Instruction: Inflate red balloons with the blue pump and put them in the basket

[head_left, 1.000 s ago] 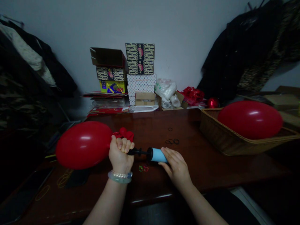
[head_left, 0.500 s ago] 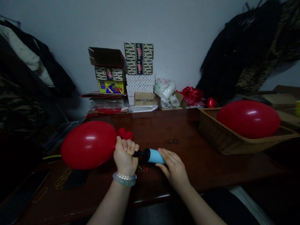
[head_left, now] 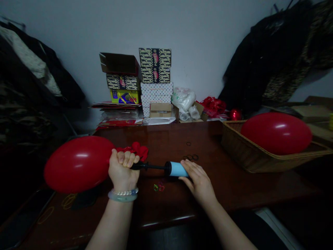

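My left hand (head_left: 124,170), with bracelets at the wrist, is wrapped round the black end of a hand pump and the neck of an inflated red balloon (head_left: 79,164). My right hand (head_left: 197,177) grips the light blue barrel of the pump (head_left: 178,169). Between the hands a thin black rod of the pump shows. Behind my left hand, uninflated red balloons (head_left: 140,151) lie on the table. Small green and pink bands (head_left: 159,187) lie below the pump.
A wicker basket (head_left: 247,152) on the right holds another inflated red balloon (head_left: 277,133). Black bands (head_left: 191,157) lie mid-table (head_left: 208,139). Stacked boxes (head_left: 156,92) and plastic bags (head_left: 184,99) stand at the back. Yellow bands (head_left: 46,215) and a dark phone-like slab (head_left: 24,218) lie left.
My left hand has moved left with the balloon and the pump's black end, and more of the thin rod shows. My right hand and the blue barrel have shifted slightly right.
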The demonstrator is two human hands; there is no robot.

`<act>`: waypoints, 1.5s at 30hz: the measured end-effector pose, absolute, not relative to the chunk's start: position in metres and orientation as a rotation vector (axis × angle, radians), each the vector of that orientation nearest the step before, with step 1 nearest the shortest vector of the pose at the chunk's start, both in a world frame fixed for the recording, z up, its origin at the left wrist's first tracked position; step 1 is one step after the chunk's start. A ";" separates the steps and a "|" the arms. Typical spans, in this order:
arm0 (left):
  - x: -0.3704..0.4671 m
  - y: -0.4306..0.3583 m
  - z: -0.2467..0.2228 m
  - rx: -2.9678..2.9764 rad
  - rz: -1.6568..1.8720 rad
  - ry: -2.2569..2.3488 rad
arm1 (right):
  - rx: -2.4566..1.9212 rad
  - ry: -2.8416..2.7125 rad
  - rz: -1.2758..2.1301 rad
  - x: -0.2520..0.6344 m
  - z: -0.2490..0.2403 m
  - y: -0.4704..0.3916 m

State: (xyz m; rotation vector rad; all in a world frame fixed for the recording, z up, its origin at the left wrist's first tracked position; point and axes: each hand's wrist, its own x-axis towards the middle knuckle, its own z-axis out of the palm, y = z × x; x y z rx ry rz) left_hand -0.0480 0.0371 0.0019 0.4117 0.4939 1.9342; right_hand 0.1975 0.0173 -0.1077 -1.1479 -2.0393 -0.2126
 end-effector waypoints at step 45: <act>-0.046 0.035 0.000 0.419 1.928 0.491 | -1.129 -2.009 -0.228 0.193 -0.108 0.016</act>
